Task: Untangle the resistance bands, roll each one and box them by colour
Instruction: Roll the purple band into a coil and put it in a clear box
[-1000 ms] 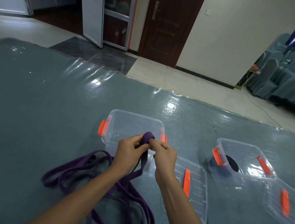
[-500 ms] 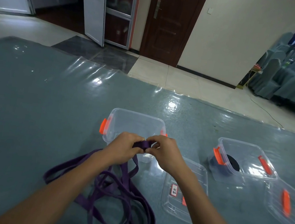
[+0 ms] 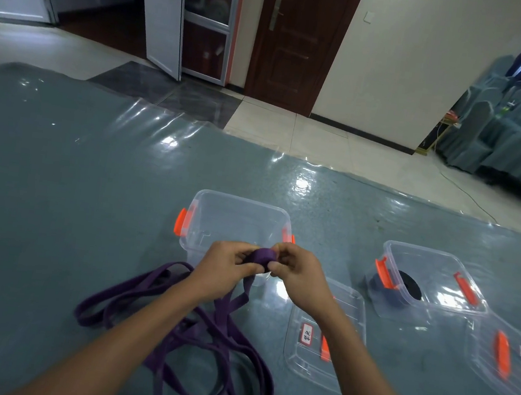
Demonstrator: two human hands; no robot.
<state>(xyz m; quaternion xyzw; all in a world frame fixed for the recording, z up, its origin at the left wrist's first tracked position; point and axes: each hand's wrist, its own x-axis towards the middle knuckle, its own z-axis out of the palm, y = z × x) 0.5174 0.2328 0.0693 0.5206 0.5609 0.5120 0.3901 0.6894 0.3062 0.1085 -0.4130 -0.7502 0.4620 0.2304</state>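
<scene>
Purple band roll (image 3: pixel 262 257), fatter than before

We face a table (image 3: pixel 58 190) covered in grey-blue cloth under glossy clear plastic that catches bright glare. Beyond it we see pale floor tiles (image 3: pixel 324 139), a cream wall (image 3: pixel 413 68), a dark brown wooden door (image 3: pixel 300 39), a white glazed door (image 3: pixel 162 17) standing ajar, and cloth-draped chairs (image 3: pixel 519 139) at right.

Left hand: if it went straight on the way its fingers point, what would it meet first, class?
Probably the right hand, which pinches the same purple band roll from the opposite side; the clear box lies beyond, though depth is unclear.
</scene>
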